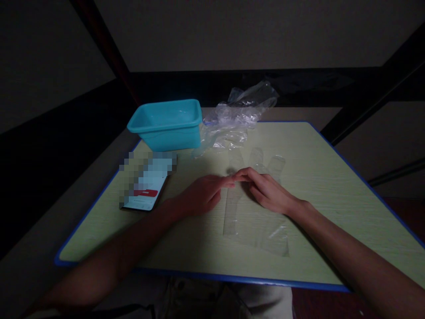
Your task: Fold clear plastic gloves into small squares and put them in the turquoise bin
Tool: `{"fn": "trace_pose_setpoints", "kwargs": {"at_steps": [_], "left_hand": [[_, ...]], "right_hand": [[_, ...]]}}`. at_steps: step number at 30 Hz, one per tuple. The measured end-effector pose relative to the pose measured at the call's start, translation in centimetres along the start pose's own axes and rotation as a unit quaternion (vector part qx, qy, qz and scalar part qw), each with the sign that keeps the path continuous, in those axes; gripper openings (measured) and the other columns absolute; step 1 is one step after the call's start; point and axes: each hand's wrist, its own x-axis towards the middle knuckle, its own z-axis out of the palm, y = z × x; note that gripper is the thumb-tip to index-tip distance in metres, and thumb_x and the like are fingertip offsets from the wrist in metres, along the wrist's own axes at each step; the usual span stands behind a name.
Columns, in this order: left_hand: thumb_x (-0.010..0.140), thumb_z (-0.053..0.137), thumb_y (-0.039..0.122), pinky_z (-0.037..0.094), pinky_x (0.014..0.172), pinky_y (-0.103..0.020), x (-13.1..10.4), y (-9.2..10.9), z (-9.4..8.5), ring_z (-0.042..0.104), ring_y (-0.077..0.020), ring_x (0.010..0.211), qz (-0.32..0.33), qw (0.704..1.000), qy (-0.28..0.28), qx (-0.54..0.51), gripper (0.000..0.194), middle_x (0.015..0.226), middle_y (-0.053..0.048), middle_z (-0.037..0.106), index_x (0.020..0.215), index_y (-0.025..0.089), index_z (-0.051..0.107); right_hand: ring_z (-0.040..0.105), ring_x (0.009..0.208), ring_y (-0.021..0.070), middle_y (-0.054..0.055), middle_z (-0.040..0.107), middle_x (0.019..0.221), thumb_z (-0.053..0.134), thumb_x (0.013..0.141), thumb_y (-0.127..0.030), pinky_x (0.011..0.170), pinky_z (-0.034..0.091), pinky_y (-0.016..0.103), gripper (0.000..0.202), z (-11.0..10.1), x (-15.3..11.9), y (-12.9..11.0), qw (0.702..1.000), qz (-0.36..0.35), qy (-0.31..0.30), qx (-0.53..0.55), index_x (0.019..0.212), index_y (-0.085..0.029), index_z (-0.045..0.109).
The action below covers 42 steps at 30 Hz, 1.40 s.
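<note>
A clear plastic glove (259,226) lies flat on the table, its fingers pointing to the far side. My left hand (206,195) reaches in from the left with its fingers held together, their tips at the glove's left side. Above the glove, my right hand (265,190) is bent at the knuckles with its fingers closed, and its fingertips meet those of my left hand. Whatever may be pinched between the fingertips is too small to make out.
A turquoise plastic basket (172,138) stands at the table's far left. Crumpled clear plastic (232,119) lies beside it, reaching past the far edge. A phone (146,190) with a lit screen lies left of my left hand. The table (332,177) has a blue rim.
</note>
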Motion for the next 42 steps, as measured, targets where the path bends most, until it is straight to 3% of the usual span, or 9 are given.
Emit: {"fn": "trace_pose_setpoints", "kwargs": {"at_steps": [13, 20, 27, 42], "left_hand": [[0.076, 0.033, 0.006, 0.049, 0.089, -0.036, -0.8, 0.0, -0.2, 0.058, -0.0175, 0.106, 0.036, 0.997, -0.048, 0.057, 0.045, 0.116, -0.011, 0.062, 0.117, 0.014, 0.048], [0.081, 0.031, 0.005, 0.048, 0.092, -0.036, -1.7, 1.5, -0.4, 0.056, -0.0177, 0.111, 0.061, 0.992, -0.068, 0.085, 0.042, 0.119, -0.012, 0.061, 0.120, 0.013, 0.046], [0.075, 0.031, -0.001, 0.041, 0.102, -0.036, -3.6, 3.3, -0.8, 0.049, -0.0168, 0.120, 0.055, 0.989, -0.090, 0.105, 0.052, 0.127, -0.012, 0.055, 0.124, 0.011, 0.043], [0.085, 0.030, 0.008, 0.048, 0.093, -0.034, -7.0, 6.6, -1.4, 0.059, -0.0198, 0.108, 0.075, 0.989, -0.082, 0.093, 0.040, 0.114, -0.013, 0.064, 0.122, 0.010, 0.046]], "right_hand": [[0.062, 0.099, 0.0181, 0.006, 0.065, 0.113, 0.033, 0.072, 0.002, 0.082, 0.046, 0.034, 0.044, -0.1, 0.2, 0.3, 0.998, 0.016, -0.036, 0.042, 0.111, -0.018, 0.040], [0.062, 0.102, 0.0186, 0.009, 0.065, 0.115, 0.033, 0.074, 0.002, 0.084, 0.047, 0.035, 0.043, -0.1, 0.2, 0.3, 0.998, 0.018, -0.039, 0.035, 0.111, -0.017, 0.043], [0.063, 0.098, 0.0188, 0.007, 0.065, 0.114, 0.033, 0.074, 0.002, 0.082, 0.047, 0.035, 0.043, -0.1, 0.2, 0.3, 0.999, 0.006, -0.035, 0.026, 0.111, -0.017, 0.044], [0.062, 0.097, 0.0186, 0.005, 0.065, 0.114, 0.034, 0.074, 0.001, 0.082, 0.046, 0.034, 0.042, -0.1, 0.3, 0.2, 0.999, 0.017, -0.034, 0.019, 0.110, -0.019, 0.043]]}}
